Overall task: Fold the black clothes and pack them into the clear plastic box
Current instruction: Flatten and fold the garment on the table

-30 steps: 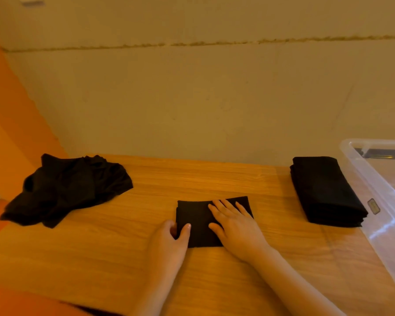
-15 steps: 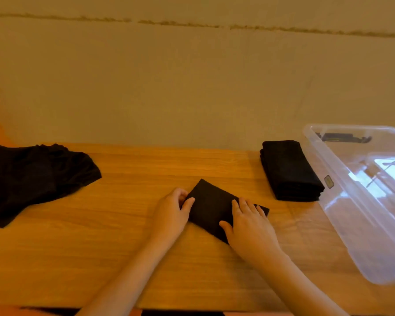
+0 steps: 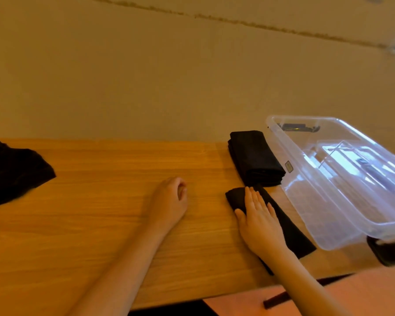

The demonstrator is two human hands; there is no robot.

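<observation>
- The right hand (image 3: 259,221) lies flat on a small folded black cloth (image 3: 285,226) at the near right of the wooden tabletop (image 3: 105,201); its fingers (image 3: 252,198) are straight and spread, pressing rather than gripping.
- The left hand (image 3: 169,201) rests on the bare wood well to the left of that cloth, its fingers loosely curled and holding nothing.
- Just beyond the pressed piece sits a thicker stack of folded black clothes (image 3: 255,158), its near edge touching or almost touching the small piece; I cannot tell which.
- The clear plastic box (image 3: 342,179) stands at the right, just beside both folded items, open at the top. It looks empty, though reflections make that hard to be sure of.
- A crumpled heap of unfolded black clothing (image 3: 12,169) lies at the far left edge, well apart from the hands.
- Risks as I judge them: a flat palm gives no hold, so sliding the small piece could drag its layers open. It lies close to the near edge of the tabletop and could slip off.
- Lifting it one-handed may let the fold sag, and catching the box wall could shove the light box sideways.
</observation>
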